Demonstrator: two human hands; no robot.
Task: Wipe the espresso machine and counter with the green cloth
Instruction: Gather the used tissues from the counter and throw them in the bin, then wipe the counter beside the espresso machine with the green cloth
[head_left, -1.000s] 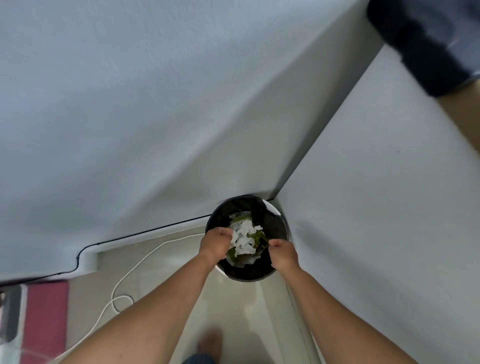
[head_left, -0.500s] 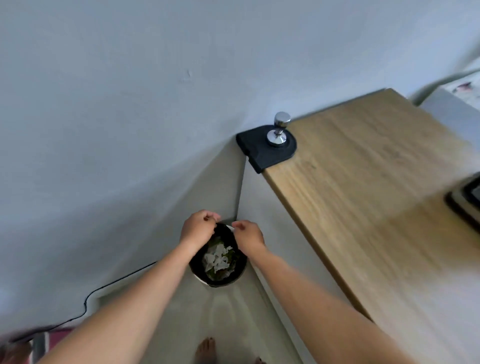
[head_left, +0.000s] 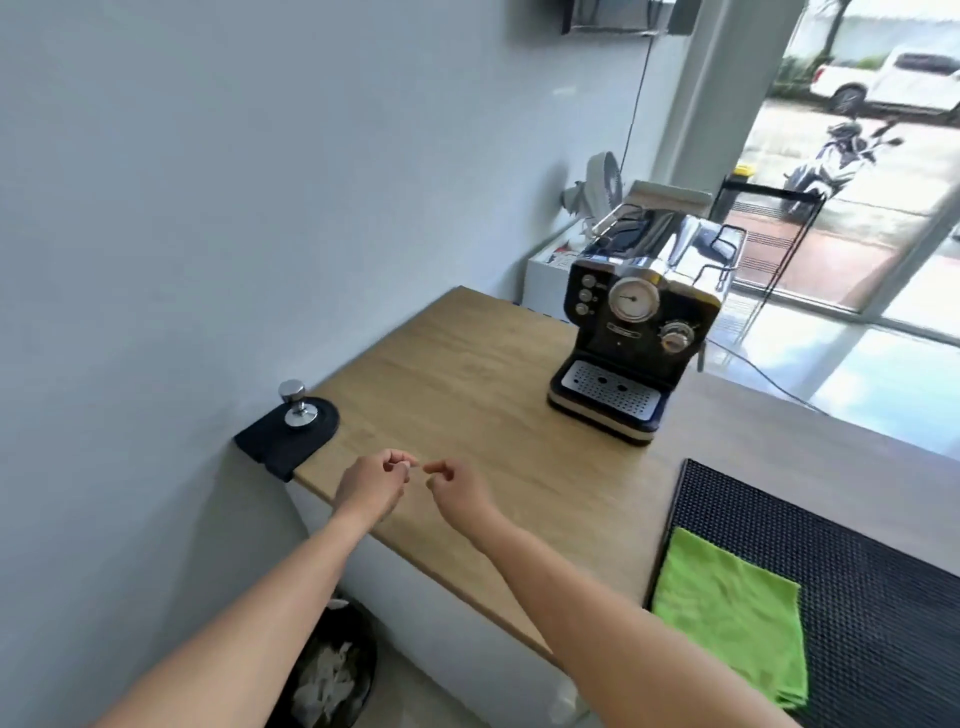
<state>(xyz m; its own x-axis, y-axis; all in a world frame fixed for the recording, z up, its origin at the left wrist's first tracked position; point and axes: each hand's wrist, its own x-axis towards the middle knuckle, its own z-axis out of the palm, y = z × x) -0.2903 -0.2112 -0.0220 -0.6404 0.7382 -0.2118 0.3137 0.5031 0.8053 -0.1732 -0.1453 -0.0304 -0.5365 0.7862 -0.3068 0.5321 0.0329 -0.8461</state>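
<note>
A black and chrome espresso machine (head_left: 631, 338) stands at the far end of the wooden counter (head_left: 467, 384). The green cloth (head_left: 732, 613) lies folded on a black mesh mat (head_left: 857, 566) at the near right. My left hand (head_left: 371, 486) and my right hand (head_left: 457, 491) hover side by side over the counter's near left edge, fingers curled, fingertips almost meeting, holding nothing. Both hands are well left of the cloth.
A steel tamper (head_left: 297, 402) stands on a black corner mat (head_left: 288, 431) at the counter's left corner against the wall. A black waste bin (head_left: 327, 670) with crumpled paper sits on the floor below. A glass door is beyond the machine.
Both hands rose from the waste bin on the floor up to counter height. The view swung up and right, bringing the espresso machine and green cloth into sight.
</note>
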